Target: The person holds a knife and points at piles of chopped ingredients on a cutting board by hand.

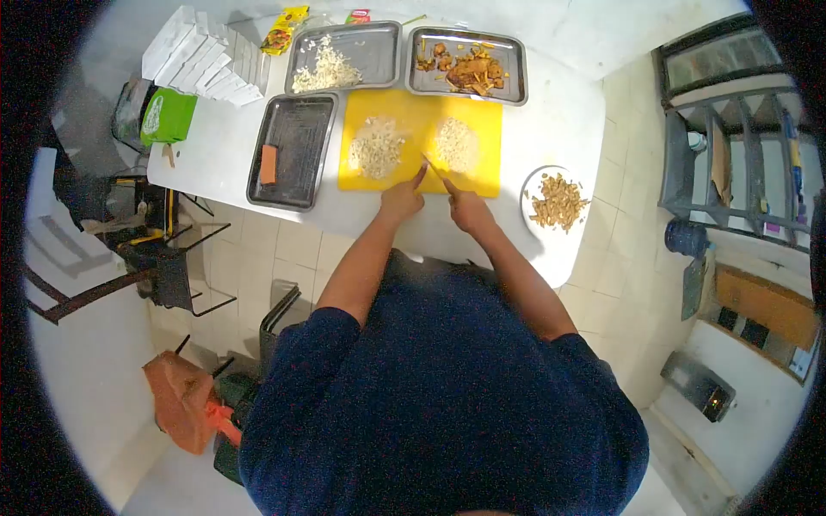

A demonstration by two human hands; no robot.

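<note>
A yellow cutting board (420, 107) bears two piles of pale chopped pieces, a left pile (376, 148) and a right pile (456, 144). Between them, a knife (434, 168) points up and to the left, its handle in my right hand (466, 209). My left hand (403, 197) is at the board's lower edge, index finger stretched toward the blade's tip and the other fingers curled in. Whether that fingertip touches the blade or a small bit of food is too small to tell.
Dark trays hold white shreds (331, 70), browned pieces (473, 72) and an orange-brown block (268, 164). A round plate of brown strips (557, 203) stands right. White boxes (202, 56), a green box (168, 116) and a yellow packet (285, 31) lie at the back left.
</note>
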